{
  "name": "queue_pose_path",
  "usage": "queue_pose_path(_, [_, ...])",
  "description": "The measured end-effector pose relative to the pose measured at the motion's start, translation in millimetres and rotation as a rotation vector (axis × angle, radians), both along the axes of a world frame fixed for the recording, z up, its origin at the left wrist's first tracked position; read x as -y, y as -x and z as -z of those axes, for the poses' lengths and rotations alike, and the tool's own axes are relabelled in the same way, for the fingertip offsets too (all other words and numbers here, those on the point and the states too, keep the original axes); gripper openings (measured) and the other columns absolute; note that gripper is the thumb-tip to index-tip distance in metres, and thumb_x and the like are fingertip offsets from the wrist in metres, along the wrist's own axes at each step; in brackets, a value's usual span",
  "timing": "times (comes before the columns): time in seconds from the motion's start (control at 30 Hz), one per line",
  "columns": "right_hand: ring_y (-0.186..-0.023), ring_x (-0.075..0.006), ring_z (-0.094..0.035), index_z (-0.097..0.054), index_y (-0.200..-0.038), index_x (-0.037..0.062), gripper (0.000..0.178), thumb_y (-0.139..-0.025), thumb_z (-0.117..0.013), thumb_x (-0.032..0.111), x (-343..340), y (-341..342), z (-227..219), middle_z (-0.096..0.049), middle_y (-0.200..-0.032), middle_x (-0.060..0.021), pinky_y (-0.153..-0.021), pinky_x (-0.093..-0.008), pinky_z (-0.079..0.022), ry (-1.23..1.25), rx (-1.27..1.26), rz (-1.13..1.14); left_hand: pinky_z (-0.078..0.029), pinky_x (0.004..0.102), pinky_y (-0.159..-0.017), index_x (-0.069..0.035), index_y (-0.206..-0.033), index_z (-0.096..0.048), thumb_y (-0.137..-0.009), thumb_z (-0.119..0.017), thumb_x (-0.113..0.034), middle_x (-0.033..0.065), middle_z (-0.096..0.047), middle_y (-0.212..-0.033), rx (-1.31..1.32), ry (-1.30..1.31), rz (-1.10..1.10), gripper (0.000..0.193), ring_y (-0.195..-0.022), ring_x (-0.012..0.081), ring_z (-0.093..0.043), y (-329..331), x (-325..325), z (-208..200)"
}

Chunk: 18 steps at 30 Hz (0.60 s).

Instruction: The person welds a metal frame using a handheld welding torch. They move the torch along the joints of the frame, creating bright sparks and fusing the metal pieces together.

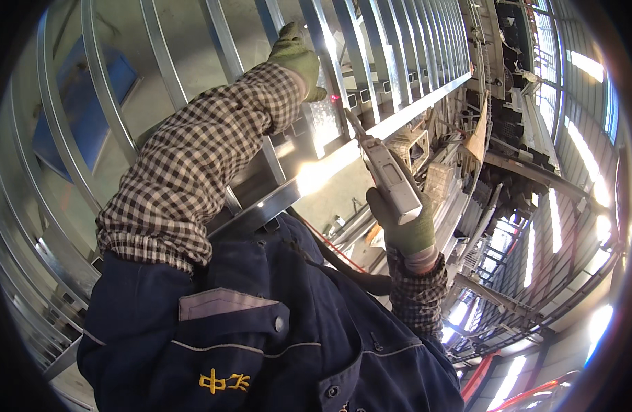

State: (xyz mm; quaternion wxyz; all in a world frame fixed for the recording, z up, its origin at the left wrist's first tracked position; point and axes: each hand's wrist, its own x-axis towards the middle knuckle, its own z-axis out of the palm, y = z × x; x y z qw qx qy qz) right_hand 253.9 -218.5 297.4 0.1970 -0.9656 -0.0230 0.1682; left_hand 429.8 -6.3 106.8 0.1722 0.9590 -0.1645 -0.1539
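Holding the hand tool (391, 180) in my right hand (406, 226), I have the gloved fingers closed around its rear part, so this grip is grasping and not released. The tool lies ahead of my right grip and a little to the left, in front of my body. Its long axis runs slantwise, from the thick body near my palm up and leftward to a narrow nozzle. The nozzle end is close to a metal bar (318, 27) and the shiny long rail (420, 98); whether it touches them, I cannot tell. A small pinkish-red light shows just beyond the tip. The right hand is nearer to the tool; my left hand (295, 60) is farther up, on the other side of the nozzle, against the same bar. If its fingers are clenched there, I cannot tell, because part of them is hidden.

The tool looks pale grey, boxy and long, with a recessed panel on its upper face. Around it, more silver bars stand in a row, joined to the rail. Farther left, beyond the bars, a blue sheet (89, 127) lies low.
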Motion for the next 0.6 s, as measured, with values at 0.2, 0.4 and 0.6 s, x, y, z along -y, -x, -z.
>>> queue_pose_path(0.2, [-0.088, -0.0292, -0.080, -0.049, -0.160, 0.0076, 0.072, -0.094, -0.078, 0.012, -11.2, -27.9, 59.0, -0.079, -0.104, -0.0169, -0.076, -0.0361, -0.064, -0.070, 0.219, -0.168, -0.015, 0.0548, -0.134, -0.001, -0.142, -0.067, -0.104, -0.046, -0.068, 0.0195, -0.067, -0.146, 0.181, -0.101, -0.118, 0.080, -0.154, 0.0365, -0.044, 14.3, -2.7, 12.2])
queue_pose_path(0.4, [-0.100, -0.0341, -0.080, -0.046, -0.163, 0.0136, 0.078, -0.093, -0.079, 0.014, -20.4, -34.2, 92.6, -0.079, -0.115, -0.0181, -0.081, -0.0393, -0.064, -0.014, 0.193, -0.156, -0.015, 0.0534, -0.134, -0.002, -0.142, -0.068, -0.110, -0.040, -0.061, 0.0170, -0.070, -0.142, -0.068, -0.249, 0.025, 0.073, -0.152, 0.0363, -0.047, 15.0, -10.8, -12.2])
queue_pose_path(0.6, [-0.100, -0.0403, -0.077, -0.041, -0.166, 0.0273, 0.086, -0.090, -0.080, 0.022, -21.6, -39.0, 109.2, -0.076, -0.118, -0.0170, -0.080, -0.0459, -0.063, -0.050, 0.258, -0.170, -0.019, 0.0610, -0.131, -0.005, -0.141, -0.070, -0.112, -0.035, -0.054, 0.0141, -0.071, -0.140, -0.055, -0.391, 0.063, 0.066, -0.140, 0.0378, -0.059, 11.9, -1.2, -11.0])
